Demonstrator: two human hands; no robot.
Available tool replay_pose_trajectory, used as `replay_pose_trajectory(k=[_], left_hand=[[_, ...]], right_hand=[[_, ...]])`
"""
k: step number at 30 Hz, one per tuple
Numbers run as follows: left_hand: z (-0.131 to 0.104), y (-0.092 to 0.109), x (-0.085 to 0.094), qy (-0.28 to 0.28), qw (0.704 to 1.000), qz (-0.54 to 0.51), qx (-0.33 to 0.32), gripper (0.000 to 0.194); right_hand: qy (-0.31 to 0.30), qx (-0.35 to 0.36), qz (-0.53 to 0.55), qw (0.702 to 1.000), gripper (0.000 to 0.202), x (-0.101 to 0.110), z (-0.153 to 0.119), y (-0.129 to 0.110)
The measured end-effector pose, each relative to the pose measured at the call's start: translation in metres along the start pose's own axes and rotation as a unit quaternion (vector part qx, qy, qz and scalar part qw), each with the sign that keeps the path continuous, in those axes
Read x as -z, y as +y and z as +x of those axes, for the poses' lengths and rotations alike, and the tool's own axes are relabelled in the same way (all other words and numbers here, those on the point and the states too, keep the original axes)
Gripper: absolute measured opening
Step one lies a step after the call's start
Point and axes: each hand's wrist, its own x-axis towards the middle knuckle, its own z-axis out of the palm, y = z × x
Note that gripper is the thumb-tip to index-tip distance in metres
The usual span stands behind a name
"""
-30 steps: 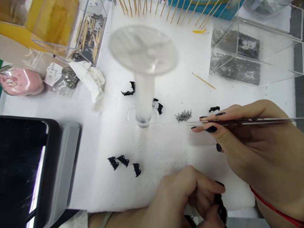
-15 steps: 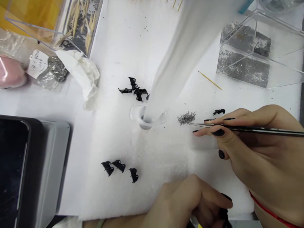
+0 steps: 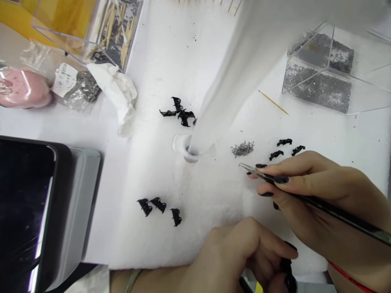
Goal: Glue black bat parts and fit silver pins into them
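Observation:
My right hand (image 3: 324, 195) grips dark tweezers (image 3: 305, 199). Their bright tips lie just below a pile of tiny metal rings (image 3: 242, 149); a minute bit may sit at the tips, too small to tell. Lower in view, my left hand (image 3: 235, 256) is curled closed, with a small black piece (image 3: 285, 265) pinched between thumb and index finger. Its shape is mostly hidden. Beyond the right fingers lie several curved black pieces (image 3: 284, 142). More black wing-shaped pieces (image 3: 176, 217) lie at the lower left, and others (image 3: 186, 118) at upper centre.
A blurred white tube (image 3: 226, 89) slants down into a small clear cup (image 3: 180, 145). Clear compartment boxes (image 3: 317, 87) hold tiny grey bits at right, near a toothpick (image 3: 273, 102). Crumpled tissue (image 3: 114, 93), a labelled bag (image 3: 81, 91) and a dark-screened device (image 3: 24, 211) are left.
My right hand has drawn the tweezers' tips off the ring pile, down and slightly left, uncovering more black pieces. The left hand keeps its curled grip. The view has shifted slightly.

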Motion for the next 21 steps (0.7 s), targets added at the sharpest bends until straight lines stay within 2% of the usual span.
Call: replay_pose_trajectory(k=[5,11,14,21], left_hand=[[0.001,0.007,-0.003,0.013,1.000,-0.002,0.018,0.028],[0.000,0.012,-0.007,0.037,0.998,-0.005,0.056,0.027],[0.002,0.010,-0.006,0.019,0.999,-0.009,0.038,0.024],[-0.004,0.007,-0.006,0.014,1.000,0.009,0.017,0.028]], right_hand=[[0.040,0.016,0.096,0.994,0.026,0.000,0.005,0.003],[0.113,-0.060,0.089,0.988,0.021,-0.004,0.011,0.002],[0.126,-0.086,0.091,0.984,0.020,-0.006,0.014,-0.001],[0.142,-0.081,0.056,0.985,0.016,-0.009,0.016,-0.002]])
